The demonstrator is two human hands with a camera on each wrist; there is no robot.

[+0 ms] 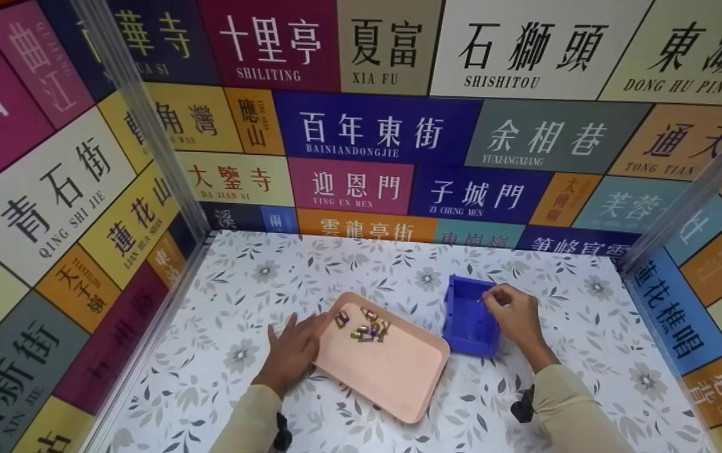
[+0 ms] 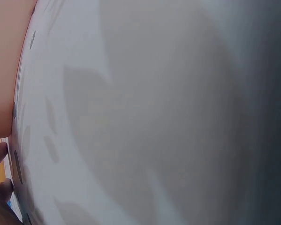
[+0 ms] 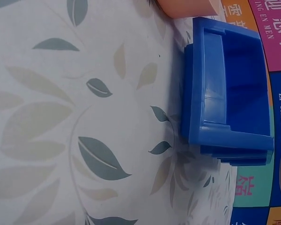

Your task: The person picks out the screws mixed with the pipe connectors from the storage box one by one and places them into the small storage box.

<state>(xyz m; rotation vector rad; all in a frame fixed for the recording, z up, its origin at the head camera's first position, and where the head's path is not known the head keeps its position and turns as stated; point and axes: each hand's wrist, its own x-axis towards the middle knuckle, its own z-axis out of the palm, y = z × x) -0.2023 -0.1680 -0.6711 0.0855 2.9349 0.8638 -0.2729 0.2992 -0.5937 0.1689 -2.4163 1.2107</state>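
A wall of printed place-name signs stands beyond both hands, and a leaf-patterned tabletop spreads beneath them. The shallow peach-pink tray lies slantwise between the hands, its left edge against the left hand, whose fingers are extended and grasp nothing. Right of the tray, at the right hand's fingertips, sits the blue plastic bin. The right hand brings thumb and fingers together over the bin's right side, apparently pinching a tiny pale sliver. Well left of that pinch, just beside the left fingertips, loose brass-coloured cylindrical pieces with dark bands lie in the tray's upper end.

So slight a hold could lose the sliver if the fingertips roll or relax; it would probably fall in or beside the bin. A knock from the right hand might shift the bin, and a hard push from the left fingers could slide the tray and send the pieces rolling.

The sliver is too small to identify, and the bin's contents, if any, cannot be made out. The left wrist view is mostly blurred tabletop; the right wrist view cuts off the pinch.
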